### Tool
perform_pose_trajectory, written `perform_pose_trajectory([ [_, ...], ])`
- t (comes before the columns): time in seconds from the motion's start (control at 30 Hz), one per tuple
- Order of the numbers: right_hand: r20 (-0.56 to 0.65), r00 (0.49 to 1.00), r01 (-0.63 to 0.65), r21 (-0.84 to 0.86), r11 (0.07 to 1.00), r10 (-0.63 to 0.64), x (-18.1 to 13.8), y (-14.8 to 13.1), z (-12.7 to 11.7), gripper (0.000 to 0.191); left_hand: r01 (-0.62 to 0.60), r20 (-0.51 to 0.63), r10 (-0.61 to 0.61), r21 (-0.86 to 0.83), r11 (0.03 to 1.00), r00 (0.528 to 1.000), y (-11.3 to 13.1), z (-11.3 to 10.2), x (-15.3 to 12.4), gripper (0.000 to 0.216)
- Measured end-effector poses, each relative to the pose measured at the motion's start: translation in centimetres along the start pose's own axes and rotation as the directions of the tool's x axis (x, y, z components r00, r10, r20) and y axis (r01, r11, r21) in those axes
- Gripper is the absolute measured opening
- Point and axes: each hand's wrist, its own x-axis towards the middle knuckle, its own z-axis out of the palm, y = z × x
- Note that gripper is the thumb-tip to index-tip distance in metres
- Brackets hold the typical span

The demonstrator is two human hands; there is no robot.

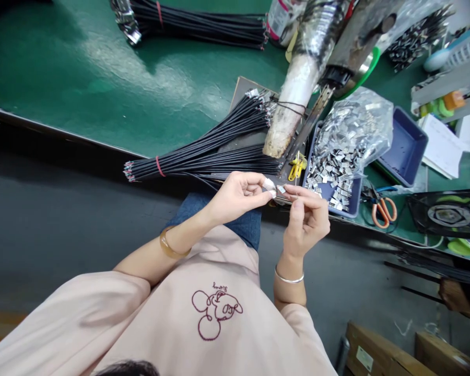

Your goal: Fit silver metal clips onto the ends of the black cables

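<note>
In front of my body, my left hand is closed in a pinch, white wraps on its fingertips. A black cable runs from the bundle to behind this hand; its end at the fingertips is mostly hidden. Facing it, my right hand pinches a small silvery metal connector shell between thumb and fingers. The shell sits in the narrow gap between both hands' fingertips. Just beyond them lies a bundle of black cables with a red band near its left end. Many loose metal shells fill a blue tray right of my hands.
A wrapped, whitish machine arm rises close above the cables. Yellow snips lie beside it. Orange-handled pliers, a second blue tray and a black fan are at right. Another cable bundle lies at the back.
</note>
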Motion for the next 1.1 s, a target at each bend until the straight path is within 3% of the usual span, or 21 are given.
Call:
perform_pose_trajectory([
  [0.2,0.067,0.995,-0.066,-0.028,0.997,0.068,0.4,0.0,-0.1,0.01,-0.018,-0.019,0.02,0.1,0.995,1.0,-0.4,0.1,0.1,0.008],
  [0.33,-0.012,0.984,0.168,-0.234,0.958,-0.176,0.0,0.0,0.0,0.011,-0.081,-0.034,0.088,0.176,0.981,0.996,-0.5,0.2,0.1,0.009],
  [0.43,0.038,0.948,0.312,-0.319,0.895,-0.317,-0.3,0.1,0.1,0.021,-0.108,-0.031,0.115,0.19,0.976,0.993,-0.5,0.2,0.2,0.011],
  [0.5,0.061,0.953,0.302,-0.305,0.903,-0.298,-0.5,0.3,0.1,0.021,-0.101,-0.037,0.109,0.165,0.981,0.993,-0.5,0.3,0.3,0.01],
  [0.67,0.019,0.997,0.075,-0.176,0.982,-0.073,-0.8,1.0,-0.1,0.009,-0.056,-0.096,0.062,0.062,0.996,0.993,-0.7,0.3,0.4,0.01],
  [0.73,0.003,0.998,0.056,-0.152,0.987,-0.056,-0.8,1.1,-0.1,0.007,-0.047,-0.104,0.053,0.058,0.997,0.993,-0.6,0.2,0.4,0.012],
  [1.1,0.124,0.933,0.359,-0.37,0.857,-0.337,-0.1,1.8,0.4,0.014,-0.005,-0.152,0.005,0.005,1.0,0.988,0.9,0.5,0.9,0.018],
])
